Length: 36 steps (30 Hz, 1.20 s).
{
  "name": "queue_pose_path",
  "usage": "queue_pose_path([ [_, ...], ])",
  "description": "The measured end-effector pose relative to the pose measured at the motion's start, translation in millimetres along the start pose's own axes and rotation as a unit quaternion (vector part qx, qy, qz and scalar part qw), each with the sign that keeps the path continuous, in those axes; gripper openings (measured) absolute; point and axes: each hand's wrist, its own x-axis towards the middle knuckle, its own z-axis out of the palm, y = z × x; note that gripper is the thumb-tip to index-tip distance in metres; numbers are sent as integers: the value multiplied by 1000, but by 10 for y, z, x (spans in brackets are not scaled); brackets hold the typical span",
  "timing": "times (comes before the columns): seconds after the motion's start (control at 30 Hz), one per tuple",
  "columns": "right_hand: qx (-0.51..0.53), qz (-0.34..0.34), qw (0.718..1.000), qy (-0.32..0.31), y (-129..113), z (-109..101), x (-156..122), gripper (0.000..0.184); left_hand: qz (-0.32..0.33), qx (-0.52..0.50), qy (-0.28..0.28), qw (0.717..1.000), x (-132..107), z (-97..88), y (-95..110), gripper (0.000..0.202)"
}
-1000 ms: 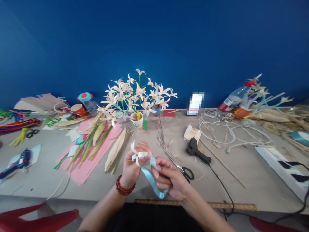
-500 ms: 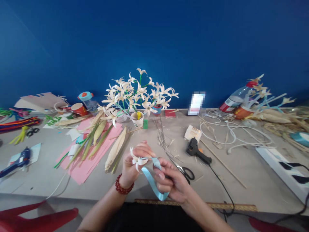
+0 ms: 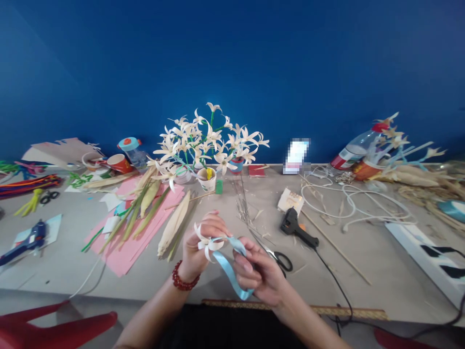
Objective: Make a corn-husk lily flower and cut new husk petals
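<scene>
My left hand [image 3: 207,233], with a red bead bracelet at the wrist, is closed on a white flower [image 3: 209,245] with curled petals. Its stem points right toward my other hand. My right hand [image 3: 256,269] pinches a light blue ribbon [image 3: 228,274]; one part runs up to the stem near my left fingertips, and a loop hangs down between the hands. The fingertips of the left hand are partly hidden behind the flower. Just right of my right hand lie black-handled scissors [image 3: 283,261], and thin wires [image 3: 247,213] are spread beyond the hands.
Several white flowers [image 3: 203,138] stand in cups at the back. Corn husks [image 3: 174,225] and pink paper [image 3: 123,252] lie left. On the right are a black glue gun [image 3: 298,228], a wooden stick [image 3: 337,247], a white cable [image 3: 348,194] and a power strip [image 3: 428,257]. A blue glue gun [image 3: 27,242] lies far left.
The ribbon's upper part near the stem has turned and now slopes down to my right fingers. The flower and left hand have shifted slightly; both hands keep their hold.
</scene>
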Motion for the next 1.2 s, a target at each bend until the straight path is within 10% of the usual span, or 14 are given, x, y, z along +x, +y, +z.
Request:
queue_pose_path([
  [0.57,-163,-75,972,151,-63,254,83,27,37,40,-62,997,-5,-31,33,2],
  [1.2,-165,-53,972,157,-91,245,47,26,-18,13,-15,1000,-65,17,-11,2],
])
